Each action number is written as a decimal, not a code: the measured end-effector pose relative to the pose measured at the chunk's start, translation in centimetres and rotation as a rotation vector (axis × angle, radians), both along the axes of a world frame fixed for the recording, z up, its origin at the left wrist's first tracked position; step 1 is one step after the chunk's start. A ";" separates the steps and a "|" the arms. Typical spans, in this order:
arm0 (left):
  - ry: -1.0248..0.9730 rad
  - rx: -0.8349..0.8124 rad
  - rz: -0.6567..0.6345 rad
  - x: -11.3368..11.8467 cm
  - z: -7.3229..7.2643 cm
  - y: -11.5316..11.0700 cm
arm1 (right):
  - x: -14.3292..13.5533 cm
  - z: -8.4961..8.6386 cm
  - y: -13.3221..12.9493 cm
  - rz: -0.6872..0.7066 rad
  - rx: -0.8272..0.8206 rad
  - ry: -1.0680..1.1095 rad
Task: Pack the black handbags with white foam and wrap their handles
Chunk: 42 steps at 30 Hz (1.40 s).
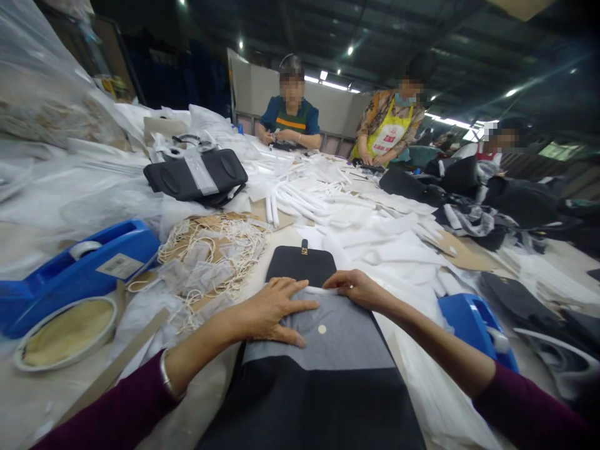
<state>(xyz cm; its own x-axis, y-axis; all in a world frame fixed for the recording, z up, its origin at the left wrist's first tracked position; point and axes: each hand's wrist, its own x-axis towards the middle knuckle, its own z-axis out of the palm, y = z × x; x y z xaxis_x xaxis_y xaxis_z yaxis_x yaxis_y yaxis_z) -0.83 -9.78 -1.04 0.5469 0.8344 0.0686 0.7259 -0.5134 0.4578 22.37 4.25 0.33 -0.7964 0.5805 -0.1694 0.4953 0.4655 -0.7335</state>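
A black bag [323, 412] lies flat in front of me, its flap [300, 265] with a small gold-clasped tab [304, 248] pointing away from me. Over its upper part is a thin, greyish see-through sheet [347, 350] with a pale round spot [322, 329]. My left hand [276, 309] rests on this sheet, fingers spread. At the sheet's far edge, by the flap, the fingers of my right hand [351, 287] are pinched together on the whitish rim. Those fingertips are partly hidden from view.
Blue tape dispensers stand at left [84, 269] and right [478, 331]. A round pad [70, 331] and a heap of corded tags [210, 262] lie on the left. Beyond are a wrapped black bag [197, 178] and white strips [295, 194]. Several people work across the table.
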 end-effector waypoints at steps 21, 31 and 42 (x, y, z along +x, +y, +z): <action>-0.004 -0.081 0.000 0.0 0.3 0.0 | -13.3 0.3 10.0 -0.123 0.260 -0.559; -0.049 0.007 -0.034 -0.1 0.3 -0.3 | -9.0 9.2 3.3 0.033 0.218 -0.201; -0.161 0.143 0.113 0.9 -0.8 -2.4 | 1.2 3.0 -11.7 -0.074 0.411 0.155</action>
